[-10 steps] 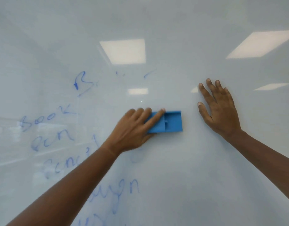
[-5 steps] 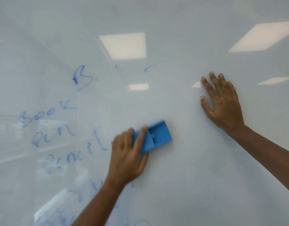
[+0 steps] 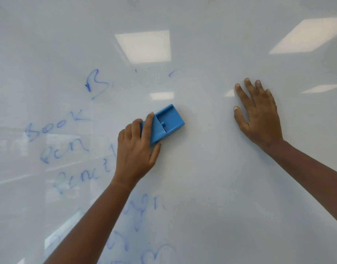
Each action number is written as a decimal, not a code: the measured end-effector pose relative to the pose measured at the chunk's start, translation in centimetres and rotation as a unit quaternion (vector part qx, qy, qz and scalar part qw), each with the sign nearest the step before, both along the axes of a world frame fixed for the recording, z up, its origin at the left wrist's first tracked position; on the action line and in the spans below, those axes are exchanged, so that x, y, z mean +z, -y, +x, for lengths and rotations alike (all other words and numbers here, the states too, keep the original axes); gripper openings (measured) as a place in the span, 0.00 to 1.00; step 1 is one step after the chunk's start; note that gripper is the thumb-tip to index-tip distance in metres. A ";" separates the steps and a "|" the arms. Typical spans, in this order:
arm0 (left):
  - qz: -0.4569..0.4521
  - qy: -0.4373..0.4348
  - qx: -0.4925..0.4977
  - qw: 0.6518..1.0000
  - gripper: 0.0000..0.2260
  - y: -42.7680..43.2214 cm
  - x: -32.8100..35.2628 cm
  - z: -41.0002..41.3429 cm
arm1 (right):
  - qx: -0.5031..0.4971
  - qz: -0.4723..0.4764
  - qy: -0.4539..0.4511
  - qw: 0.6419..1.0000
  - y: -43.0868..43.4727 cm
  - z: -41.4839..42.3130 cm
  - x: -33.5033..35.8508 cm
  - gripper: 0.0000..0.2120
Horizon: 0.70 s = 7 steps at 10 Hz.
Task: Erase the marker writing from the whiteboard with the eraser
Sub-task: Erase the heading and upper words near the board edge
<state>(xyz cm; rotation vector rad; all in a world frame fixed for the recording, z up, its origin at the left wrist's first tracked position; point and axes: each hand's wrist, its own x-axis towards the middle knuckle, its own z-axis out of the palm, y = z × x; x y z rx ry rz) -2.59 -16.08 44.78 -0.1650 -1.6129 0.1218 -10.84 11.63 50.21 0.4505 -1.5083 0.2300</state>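
Observation:
A glossy whiteboard (image 3: 211,187) fills the view. My left hand (image 3: 135,151) grips a blue plastic eraser (image 3: 167,122) and presses it flat against the board near the middle, tilted up to the right. Blue marker writing (image 3: 55,128) runs down the left side in several lines, with a large "B" (image 3: 96,82) at the top and more scrawl (image 3: 142,212) below my left forearm, which hides part of it. My right hand (image 3: 259,115) lies flat on the board to the right, fingers spread, holding nothing.
Ceiling lights (image 3: 143,46) reflect in the board's surface. A faint short blue stroke (image 3: 174,72) sits above the eraser. The board's right half around my right hand carries no writing.
My left hand swept the eraser down and to the left, then back up and right to about the board's middle. The right hand stayed flat in the same spot.

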 end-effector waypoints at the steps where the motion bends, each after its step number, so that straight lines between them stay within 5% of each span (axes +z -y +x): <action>1: 0.060 -0.003 -0.011 0.998 0.26 -1.1 -3.8 -0.5 | 0.001 -0.002 0.002 1.000 0.1 0.0 -0.2 0.26; 2: 0.014 0.001 -0.029 0.999 0.25 -1.8 -10.7 -1.0 | 0.001 -0.005 -0.001 1.000 0.1 -0.1 -0.6 0.25; 3: -0.148 0.040 -0.030 0.988 0.19 -2.4 -18.1 -1.5 | 0.000 -0.008 -0.005 1.000 0.2 -0.2 -0.7 0.25; 5: -0.397 0.104 0.046 0.911 0.17 -1.2 -20.1 -1.4 | 0.000 -0.008 0.000 1.000 0.1 -0.1 -0.7 0.25; 7: -0.285 -0.007 -0.006 0.958 0.21 1.9 -10.0 -1.4 | 0.002 -0.007 0.004 1.000 0.0 -0.1 -0.8 0.25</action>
